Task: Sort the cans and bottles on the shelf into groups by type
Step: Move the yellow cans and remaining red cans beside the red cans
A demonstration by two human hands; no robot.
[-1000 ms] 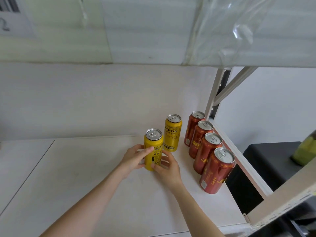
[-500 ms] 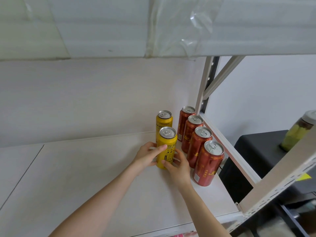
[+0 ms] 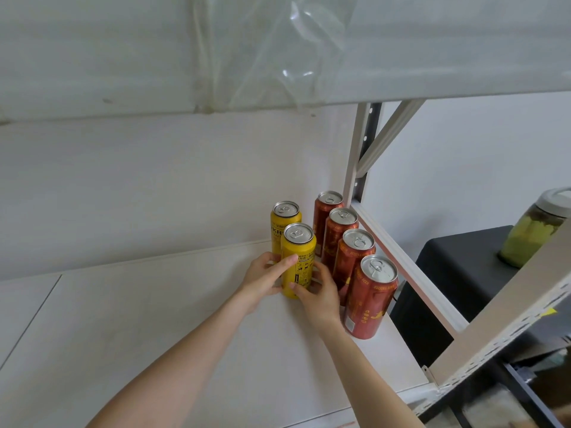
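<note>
Both hands, left hand [image 3: 262,282] and right hand [image 3: 318,293], grip the smooth cylindrical yellow can [image 3: 298,257] on the matte shelf [image 3: 154,319].

Two yellow cans with silver tops stood upright on the shelf [image 3: 154,335], one behind the other. The near yellow can [image 3: 299,257] was gripped low by the left hand [image 3: 262,279] and right hand [image 3: 318,293]; the far yellow can [image 3: 285,219] stood partly hidden behind it. Just to their right, four red cans [image 3: 369,301] stood upright in a close front-to-back row along the shelf's edge.
</note>
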